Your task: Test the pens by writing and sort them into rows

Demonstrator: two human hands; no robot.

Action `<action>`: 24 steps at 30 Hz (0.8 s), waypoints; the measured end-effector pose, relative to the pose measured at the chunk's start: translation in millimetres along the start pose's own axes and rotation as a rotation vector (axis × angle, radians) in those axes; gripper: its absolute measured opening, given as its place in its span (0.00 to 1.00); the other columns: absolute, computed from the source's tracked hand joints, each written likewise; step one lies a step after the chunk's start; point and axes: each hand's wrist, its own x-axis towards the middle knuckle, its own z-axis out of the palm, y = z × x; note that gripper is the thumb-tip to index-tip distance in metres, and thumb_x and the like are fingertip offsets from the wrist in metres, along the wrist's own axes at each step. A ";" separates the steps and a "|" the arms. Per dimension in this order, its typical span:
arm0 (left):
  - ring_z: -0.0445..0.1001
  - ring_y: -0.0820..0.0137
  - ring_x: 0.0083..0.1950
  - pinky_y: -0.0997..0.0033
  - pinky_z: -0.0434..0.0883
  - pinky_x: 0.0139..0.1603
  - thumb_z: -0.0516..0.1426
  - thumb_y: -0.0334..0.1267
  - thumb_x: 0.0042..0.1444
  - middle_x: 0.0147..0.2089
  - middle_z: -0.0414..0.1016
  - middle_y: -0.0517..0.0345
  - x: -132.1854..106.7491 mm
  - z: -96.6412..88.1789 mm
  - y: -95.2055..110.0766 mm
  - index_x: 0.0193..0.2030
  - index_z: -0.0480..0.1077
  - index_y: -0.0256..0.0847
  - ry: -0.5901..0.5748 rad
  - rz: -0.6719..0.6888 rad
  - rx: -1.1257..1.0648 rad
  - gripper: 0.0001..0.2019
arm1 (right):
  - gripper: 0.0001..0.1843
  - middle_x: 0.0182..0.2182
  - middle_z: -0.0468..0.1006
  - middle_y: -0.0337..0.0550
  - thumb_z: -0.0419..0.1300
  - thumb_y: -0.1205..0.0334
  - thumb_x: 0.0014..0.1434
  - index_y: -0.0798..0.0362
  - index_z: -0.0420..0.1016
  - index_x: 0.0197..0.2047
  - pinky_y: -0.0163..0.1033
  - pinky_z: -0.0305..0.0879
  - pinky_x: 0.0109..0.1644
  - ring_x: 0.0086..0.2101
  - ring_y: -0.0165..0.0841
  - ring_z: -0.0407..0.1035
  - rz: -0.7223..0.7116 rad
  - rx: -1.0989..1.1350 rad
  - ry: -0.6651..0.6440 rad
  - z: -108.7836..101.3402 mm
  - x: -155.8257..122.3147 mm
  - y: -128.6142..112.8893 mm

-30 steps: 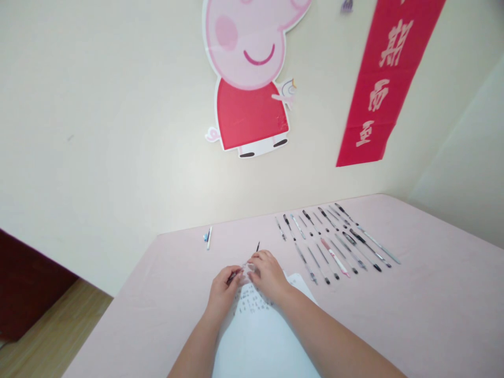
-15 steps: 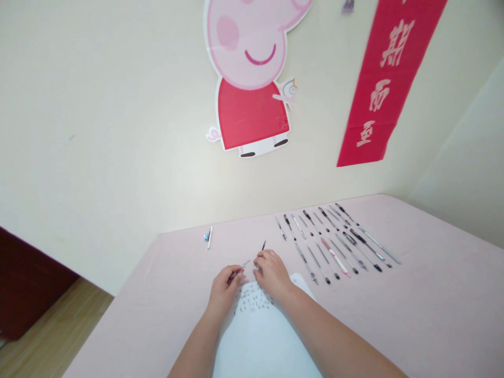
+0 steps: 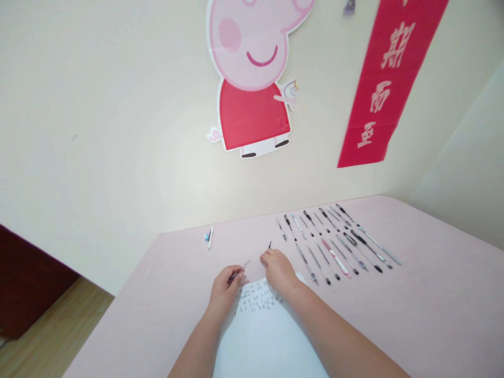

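My left hand (image 3: 224,287) is closed round a pen (image 3: 235,275) with a dark body; its clear end points up and to the right. Over the far edge of the white paper (image 3: 268,346), which has rows of handwritten characters near its top, is my right hand (image 3: 279,269). Its fingers are closed on a thin dark pen-like piece (image 3: 270,244), and only the tip shows above them. I cannot tell whether that is a whole pen or a part of one. The two hands are apart.
Several pens lie in two slanted rows on the pink tabletop to the right, among them a pink and white pen (image 3: 335,258). A white pen (image 3: 210,238) and a small blue item (image 3: 206,237) lie at the back left. The wall (image 3: 157,131) stands behind the table.
My right hand has moved a little to the right and away from the left hand, carrying the dark piece. My left hand stays in place with the pen.
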 end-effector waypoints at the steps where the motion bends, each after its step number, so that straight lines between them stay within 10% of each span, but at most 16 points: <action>1: 0.75 0.65 0.38 0.65 0.71 0.41 0.56 0.41 0.50 0.36 0.77 0.52 -0.1 0.0 0.1 0.36 0.74 0.39 -0.001 0.000 0.004 0.10 | 0.14 0.37 0.74 0.47 0.50 0.74 0.58 0.55 0.76 0.37 0.36 0.54 0.44 0.40 0.34 0.64 -0.004 0.014 -0.014 0.4 1.2 2.8; 24: 0.75 0.66 0.37 0.66 0.73 0.39 0.57 0.42 0.49 0.36 0.77 0.53 -2.0 0.1 5.4 0.36 0.74 0.39 0.006 -0.051 -0.062 0.11 | 0.11 0.35 0.76 0.52 0.53 0.74 0.54 0.57 0.76 0.35 0.41 0.56 0.44 0.40 0.40 0.66 0.075 -0.200 -0.016 -18.1 4.8 25.5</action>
